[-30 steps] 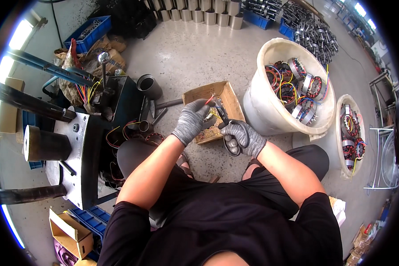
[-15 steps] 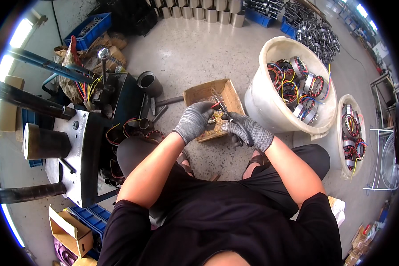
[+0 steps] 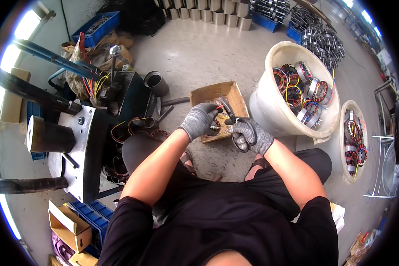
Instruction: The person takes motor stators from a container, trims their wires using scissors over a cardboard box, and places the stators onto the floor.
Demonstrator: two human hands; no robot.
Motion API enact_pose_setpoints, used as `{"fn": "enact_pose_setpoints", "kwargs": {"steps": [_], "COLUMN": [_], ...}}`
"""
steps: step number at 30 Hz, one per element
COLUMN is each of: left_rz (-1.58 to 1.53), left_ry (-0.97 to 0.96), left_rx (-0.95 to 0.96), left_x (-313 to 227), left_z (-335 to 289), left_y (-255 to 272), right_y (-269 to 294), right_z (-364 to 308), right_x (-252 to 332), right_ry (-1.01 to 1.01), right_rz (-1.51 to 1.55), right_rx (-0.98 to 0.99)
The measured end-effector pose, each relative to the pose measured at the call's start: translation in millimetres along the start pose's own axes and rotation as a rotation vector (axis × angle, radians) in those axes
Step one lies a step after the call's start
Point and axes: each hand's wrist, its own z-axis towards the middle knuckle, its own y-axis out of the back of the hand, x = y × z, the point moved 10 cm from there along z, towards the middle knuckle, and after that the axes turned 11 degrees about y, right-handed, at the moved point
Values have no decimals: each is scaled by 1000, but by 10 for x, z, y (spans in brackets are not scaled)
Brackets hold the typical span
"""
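Note:
My left hand, in a grey knit glove, is closed with a short red wire at its fingertips. My right hand, gloved alike, grips dark-handled scissors, its fingers in the handle loops. The scissor blades point up and to the left, close to the red wire. Both hands are over the near part of an open cardboard box on the floor. Beside my left fingers a small part of a wound coil piece shows; my glove covers the rest, so I cannot tell whether it is held.
A big white tub of wired motor stators stands to the right, with a second tub beyond it. On the left is a machine with a metal plate. A dark metal cylinder and a hammer lie past my left knee.
The scissors have turned more upright, their blades now near the red wire. Both hands have shifted slightly right and down in the picture, with the whole scene moving similarly.

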Motion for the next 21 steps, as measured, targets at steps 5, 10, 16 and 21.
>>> {"fn": "enact_pose_setpoints", "kwargs": {"steps": [5, 10, 16, 21], "left_rz": [-148, -84, -35, 163], "left_ry": [85, 14, 226, 339], "left_rx": [-73, -166, -243, -357], "left_x": [179, 211, 1162, 2036], "left_z": [-70, -199, -518, -789], "left_y": [506, 1324, 1998, 2313], "right_y": [-15, 115, 50, 146], "right_z": [-36, -235, -434, -458], "right_x": [226, 511, 813, 941], "right_ry": [135, 270, 375, 464], "right_rz": [-70, -79, -87, -116], "right_rx": [-80, -137, -122, -84]}}
